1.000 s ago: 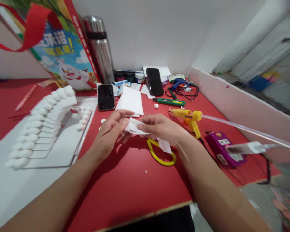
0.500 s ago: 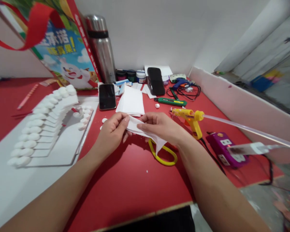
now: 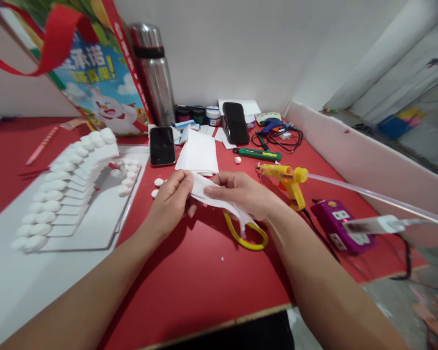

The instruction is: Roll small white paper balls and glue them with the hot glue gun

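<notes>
I hold a strip of white paper [image 3: 208, 194] just above the red table [image 3: 190, 277], pinched at both ends. My left hand [image 3: 170, 204] has its fingers closed on the strip's left end, thumb on top. My right hand [image 3: 241, 192] grips it from the other side, fingers curled over it, and the loose tail of the paper hangs down past my right palm toward the table. Right under that tail lie yellow-handled scissors [image 3: 246, 238], flat on the table. Just beyond my hands sits a stack of white paper sheets [image 3: 199, 153], with a dark phone [image 3: 161, 145] beside it on the left. To the right of my right hand a yellow glue gun [image 3: 286, 180] stands on the table, and a purple power strip [image 3: 336, 223] lies further right. Off to my left is a white board [image 3: 95, 218] carrying rows of white paper strips tipped with cotton-like balls [image 3: 62, 187].
</notes>
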{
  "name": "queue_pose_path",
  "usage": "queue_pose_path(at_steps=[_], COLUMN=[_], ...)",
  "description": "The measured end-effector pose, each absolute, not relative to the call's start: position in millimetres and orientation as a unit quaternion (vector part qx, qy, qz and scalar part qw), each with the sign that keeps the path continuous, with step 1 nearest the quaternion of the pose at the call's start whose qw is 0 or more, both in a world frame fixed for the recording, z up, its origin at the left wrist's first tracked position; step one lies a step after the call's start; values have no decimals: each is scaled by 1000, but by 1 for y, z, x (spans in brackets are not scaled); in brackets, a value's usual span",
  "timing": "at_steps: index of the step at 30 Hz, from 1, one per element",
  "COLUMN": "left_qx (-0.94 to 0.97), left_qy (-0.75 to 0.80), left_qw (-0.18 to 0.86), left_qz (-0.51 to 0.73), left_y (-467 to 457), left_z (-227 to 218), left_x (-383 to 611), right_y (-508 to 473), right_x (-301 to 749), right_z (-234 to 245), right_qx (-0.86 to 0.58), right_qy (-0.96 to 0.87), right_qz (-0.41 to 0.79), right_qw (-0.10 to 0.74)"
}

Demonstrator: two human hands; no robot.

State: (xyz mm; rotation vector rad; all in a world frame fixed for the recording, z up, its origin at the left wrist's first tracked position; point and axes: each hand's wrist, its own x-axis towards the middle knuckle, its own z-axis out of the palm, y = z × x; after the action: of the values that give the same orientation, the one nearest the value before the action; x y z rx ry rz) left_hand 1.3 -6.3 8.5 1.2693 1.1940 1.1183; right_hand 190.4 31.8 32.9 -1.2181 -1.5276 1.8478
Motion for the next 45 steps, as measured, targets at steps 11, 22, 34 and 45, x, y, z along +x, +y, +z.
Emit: queue_pose_path(at_steps=[11, 22, 34, 45], left_qx=[555, 549, 567, 606], left_qy=[484, 438, 437, 447], left_qw=[497, 552, 551, 499], left_qz=[457, 449, 428, 431], left_y=[-3, -5, -8, -6], left_z=[4, 10, 9, 9], left_x=[-4, -7, -4, -5], right_y=[37, 38, 33, 34], right_x=[202, 224, 198, 202], right_z=[35, 54, 44, 45], right_qx=[-418, -382, -367, -359], right_qy=[-671, -672, -644, -644], right_qz=[576, 594, 655, 663], right_qw=[209, 221, 144, 132])
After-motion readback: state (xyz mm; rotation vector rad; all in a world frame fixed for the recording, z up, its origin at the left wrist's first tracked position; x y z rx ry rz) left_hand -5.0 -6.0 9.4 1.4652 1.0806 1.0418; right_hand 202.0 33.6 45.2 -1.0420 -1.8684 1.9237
